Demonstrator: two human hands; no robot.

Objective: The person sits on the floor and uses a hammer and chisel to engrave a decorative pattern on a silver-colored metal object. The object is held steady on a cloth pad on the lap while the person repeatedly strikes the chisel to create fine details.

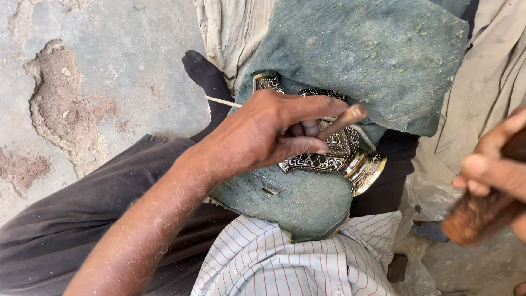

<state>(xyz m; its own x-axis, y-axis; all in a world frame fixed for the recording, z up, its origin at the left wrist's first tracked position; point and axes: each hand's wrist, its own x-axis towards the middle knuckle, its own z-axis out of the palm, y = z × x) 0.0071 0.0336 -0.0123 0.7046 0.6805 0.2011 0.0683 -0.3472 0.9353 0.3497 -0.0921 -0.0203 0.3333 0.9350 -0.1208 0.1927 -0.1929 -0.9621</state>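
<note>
My left hand grips a short rod-like metal punch, its tip resting on an ornate brass piece with black and silver scrollwork. That piece lies on a dusty blue-green cloth pad across my lap. At the right edge, blurred, my right hand is closed around a brown wooden mallet handle, held apart from the ornate piece.
My dark trouser leg and striped shirt hem fill the bottom. A cracked concrete floor lies to the left. Beige cloth and a clear plastic bag sit at the right. A thin cord runs under the left hand.
</note>
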